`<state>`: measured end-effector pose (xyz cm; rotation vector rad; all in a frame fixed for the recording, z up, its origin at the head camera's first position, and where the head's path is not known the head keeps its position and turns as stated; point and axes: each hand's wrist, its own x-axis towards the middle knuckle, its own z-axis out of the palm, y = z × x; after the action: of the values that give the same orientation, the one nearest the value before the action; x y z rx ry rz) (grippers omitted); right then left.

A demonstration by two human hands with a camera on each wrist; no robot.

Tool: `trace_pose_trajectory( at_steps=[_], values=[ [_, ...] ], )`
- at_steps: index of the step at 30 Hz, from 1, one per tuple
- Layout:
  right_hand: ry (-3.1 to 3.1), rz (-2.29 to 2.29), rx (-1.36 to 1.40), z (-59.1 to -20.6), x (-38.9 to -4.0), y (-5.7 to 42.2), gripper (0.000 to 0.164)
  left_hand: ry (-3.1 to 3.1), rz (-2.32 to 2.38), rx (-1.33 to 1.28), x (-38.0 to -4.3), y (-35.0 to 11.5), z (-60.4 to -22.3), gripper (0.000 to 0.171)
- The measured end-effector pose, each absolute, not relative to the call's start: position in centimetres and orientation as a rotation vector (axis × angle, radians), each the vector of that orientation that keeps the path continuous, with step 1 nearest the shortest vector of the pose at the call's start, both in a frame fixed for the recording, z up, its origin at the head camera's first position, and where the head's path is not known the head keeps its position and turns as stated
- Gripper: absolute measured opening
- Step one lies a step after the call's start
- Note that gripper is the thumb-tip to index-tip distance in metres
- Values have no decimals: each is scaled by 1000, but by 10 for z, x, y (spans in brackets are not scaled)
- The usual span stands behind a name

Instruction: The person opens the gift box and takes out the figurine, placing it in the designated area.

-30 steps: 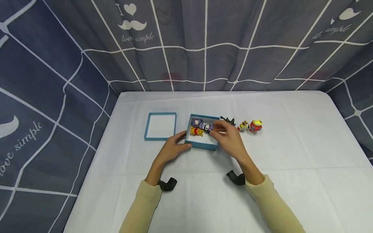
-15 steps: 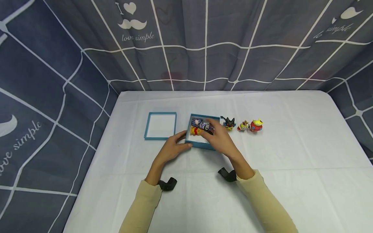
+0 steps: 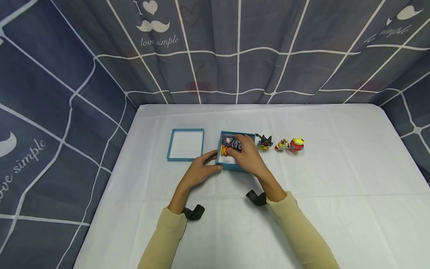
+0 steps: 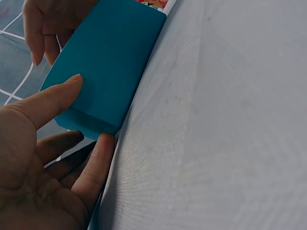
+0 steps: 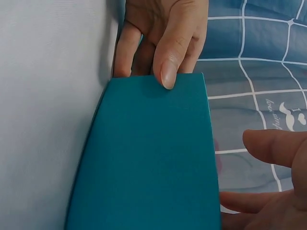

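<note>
A shallow blue box (image 3: 231,166) stands on the white table with several small figurines inside. Its front wall fills much of the left wrist view. My left hand (image 3: 199,171) grips its front left corner, thumb on the front wall and fingers along the left side. From the right, my right hand (image 3: 250,157) reaches over the rim. Its thumb and fingers are spread above a yellow and red bear figurine (image 3: 224,150) and a purple figurine (image 3: 229,141). In the right wrist view, the right thumb stays above the rim; the box's wall (image 5: 148,153) hides the other fingertips.
A blue-edged square lid (image 3: 188,130) lies left of the box. To the right stand a black figurine (image 3: 265,142), a small brown and white figurine (image 3: 281,145) and a red and yellow figurine (image 3: 296,144). A grey grid curtain (image 3: 215,74) hangs behind the table.
My right hand has moved left, further over the box, its thumb now by the bear figurine. The black figurine has come into full sight. My left hand has stayed at the corner.
</note>
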<state>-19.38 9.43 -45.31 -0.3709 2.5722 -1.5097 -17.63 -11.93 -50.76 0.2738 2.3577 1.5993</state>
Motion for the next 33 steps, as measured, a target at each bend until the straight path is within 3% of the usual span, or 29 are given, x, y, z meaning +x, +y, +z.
trace_pose_trajectory(
  at_steps=[33],
  values=[
    [2420, -1922, -195, -466, -194, 94, 48, 2330, 1621, 262, -177, -117, -509, 69]
  ],
)
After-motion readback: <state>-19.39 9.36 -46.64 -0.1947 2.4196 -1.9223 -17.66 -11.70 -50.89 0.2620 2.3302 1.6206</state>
